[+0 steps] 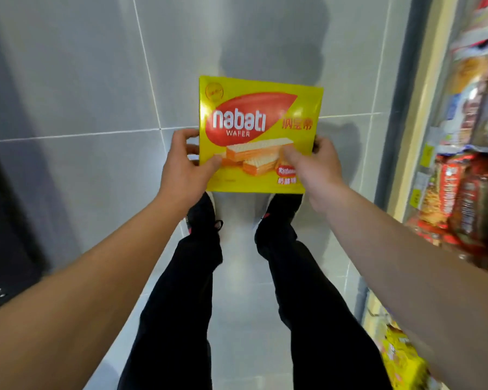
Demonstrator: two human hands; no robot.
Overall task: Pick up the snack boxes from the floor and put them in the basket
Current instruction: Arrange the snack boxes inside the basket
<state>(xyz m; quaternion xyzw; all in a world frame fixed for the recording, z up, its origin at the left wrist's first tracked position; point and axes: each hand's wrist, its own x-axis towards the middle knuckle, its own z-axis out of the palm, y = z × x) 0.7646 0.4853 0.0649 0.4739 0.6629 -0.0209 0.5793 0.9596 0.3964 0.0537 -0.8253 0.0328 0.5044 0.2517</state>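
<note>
A flat yellow wafer snack box (258,122) with a red logo is held face up above the grey tiled floor (82,80), in the middle of the view. My left hand (185,161) grips its lower left edge, thumb on the front and fingers behind. My right hand (316,170) grips its lower right edge the same way. No basket is in view.
A shop shelf (414,136) runs along the right side, packed with red and orange snack packets (459,192) and yellow packs (403,358) lower down. My legs in black trousers and dark shoes (206,215) stand below the box. A dark fixture (0,220) lies at the left.
</note>
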